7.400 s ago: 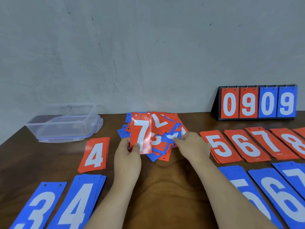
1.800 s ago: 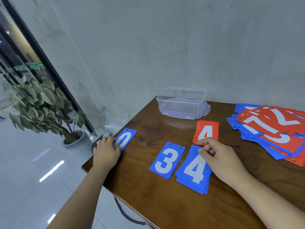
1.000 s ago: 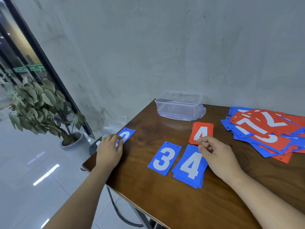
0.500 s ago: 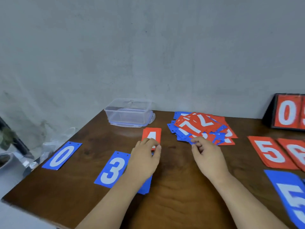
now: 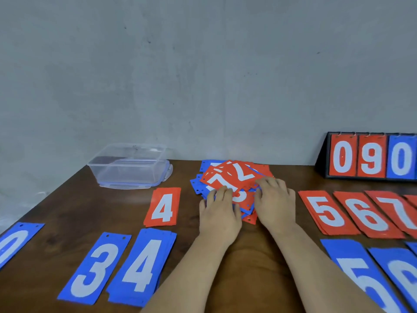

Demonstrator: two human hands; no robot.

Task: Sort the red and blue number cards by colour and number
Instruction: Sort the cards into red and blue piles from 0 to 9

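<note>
Both your hands are on the mixed pile of red and blue number cards (image 5: 233, 175), which lies unsorted at the far middle of the table (image 5: 74, 199), its cards overlapping at odd angles with a red 7 on top. Your left hand (image 5: 220, 213) rests on the near left edge of the pile with its fingers stretched flat on the cards. Your right hand (image 5: 274, 202) sits on the near right edge, close beside the left but not touching it; its fingers bend down onto the cards, and I cannot tell whether they pinch one. Left of the pile lies a red 4 (image 5: 163, 206). Nearer you on the left run a blue 0 (image 5: 13, 242), a blue 3 (image 5: 96, 267) and a stack of blue 4s (image 5: 144, 267). Right of the pile lie a red 5 (image 5: 327, 212), a red 6 (image 5: 367, 214) and a red 7 (image 5: 397, 208), each overlapping the next, and nearer you a blue 5 (image 5: 361, 274) and a blue 6 (image 5: 401, 272). A clear plastic box (image 5: 130, 166) stands at the far left, and a flip scoreboard (image 5: 370, 155) at the far right, against the wall.
</note>
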